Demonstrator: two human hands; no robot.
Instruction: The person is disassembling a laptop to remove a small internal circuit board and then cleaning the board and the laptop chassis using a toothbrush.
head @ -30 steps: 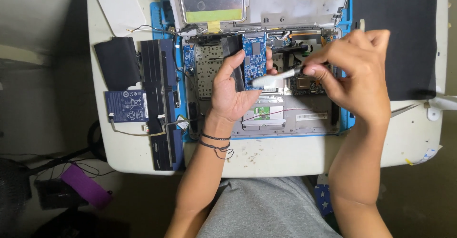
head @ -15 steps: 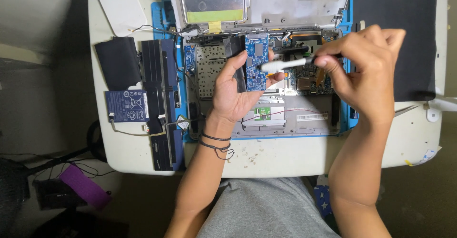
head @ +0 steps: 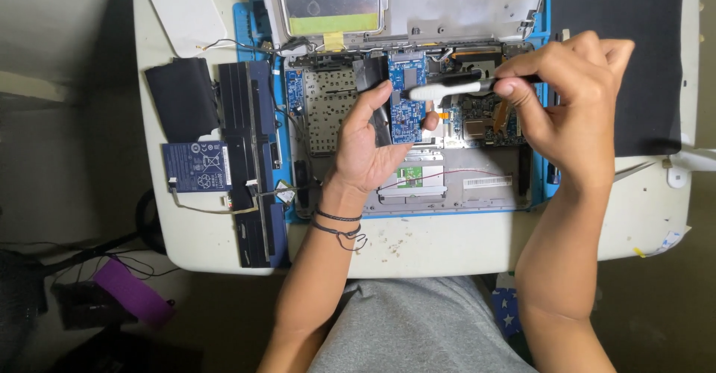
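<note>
My left hand [head: 371,143] holds a small blue circuit board [head: 407,97] upright above an opened laptop chassis [head: 418,142]. My right hand [head: 570,97] grips a white-tipped brush-like tool [head: 446,89], its tip lying across the upper part of the board. Under both hands the laptop's inner parts show: a perforated metal plate [head: 326,112], a trackpad board [head: 412,177] and a dark board with an orange ribbon [head: 485,119].
A black flat battery pack [head: 246,157] with a blue labelled cell [head: 195,167] lies left of the laptop on the white table [head: 447,242]. A black mat [head: 634,52] sits at the right, a blue work mat [head: 246,30] under the laptop. Cables and a purple object [head: 130,291] lie on the floor.
My right hand has moved up and to the right, carrying the tool's tip from the board's lower edge to its upper part. My left hand keeps the board almost still.
</note>
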